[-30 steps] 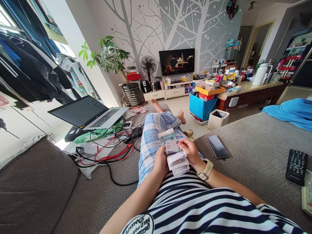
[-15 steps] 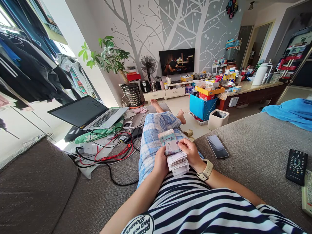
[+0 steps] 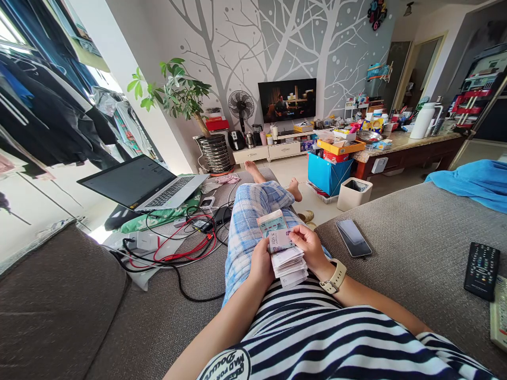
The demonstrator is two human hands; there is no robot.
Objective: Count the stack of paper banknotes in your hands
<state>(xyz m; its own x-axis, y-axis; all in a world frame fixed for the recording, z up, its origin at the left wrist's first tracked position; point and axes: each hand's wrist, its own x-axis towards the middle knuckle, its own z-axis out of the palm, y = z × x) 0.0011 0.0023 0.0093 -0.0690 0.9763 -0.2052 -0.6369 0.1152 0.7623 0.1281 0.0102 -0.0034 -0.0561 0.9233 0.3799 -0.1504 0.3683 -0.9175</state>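
Note:
Over my lap, my left hand (image 3: pixel 262 262) grips the left edge of a bundle of banknotes (image 3: pixel 289 264). The lower notes fan out in layers toward my striped shirt, and a teal-and-pink part of the bundle (image 3: pixel 271 221) sticks up beyond my fingers. My right hand (image 3: pixel 308 243), with a pale watch (image 3: pixel 334 276) at its wrist, pinches the right end of the top note (image 3: pixel 280 239), which bears a 5. Both hands are closed and close together. The undersides of the notes and some fingertips are hidden.
A phone (image 3: pixel 353 238) lies on the sofa to my right, with a black remote (image 3: pixel 481 271) farther over. On the left are an open laptop (image 3: pixel 138 184) and tangled cables (image 3: pixel 186 248). Ahead stand a waste bin (image 3: pixel 354 196) and a blue box (image 3: pixel 329 174).
My hands and the banknotes stay almost exactly in place; the top note has shifted or tilted very slightly. The television picture is different.

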